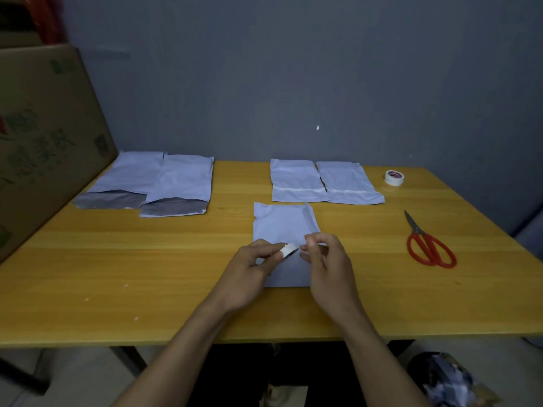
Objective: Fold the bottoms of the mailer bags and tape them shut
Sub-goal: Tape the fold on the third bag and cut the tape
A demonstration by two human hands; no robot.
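Left hand (252,268): over the near half of the middle mailer bag, thumb and fingers curled round a small tape roll (289,248), gripping it just above the bag.
Right hand (329,259): just beside the roll, fingers curled, thumb and forefinger pinched together at the roll's edge; too small to tell whether a loose tape end sits between them.
Middle mailer bag (282,224): flat on the wooden table (147,259), near the front centre, far corners slightly lifted, near part hidden under both hands.
Taped mailer bags: two at the back right, side by side and touching, one on the left (296,179) and one on the right (346,180), each with a white strip across its near end.
Open mailer bags: two at the back left, overlapping, one nearer the box (129,174) and one nearer the centre (182,183), grey inner flaps showing at the near ends.
Spare tape roll (393,177): at the back right, near the taped bags, lying flat.
Scissors (429,245): red-handled, closed, on the right side, well apart from the hands, blades pointing away.
Cardboard box (44,136): along the left edge of the table, printed side facing in.
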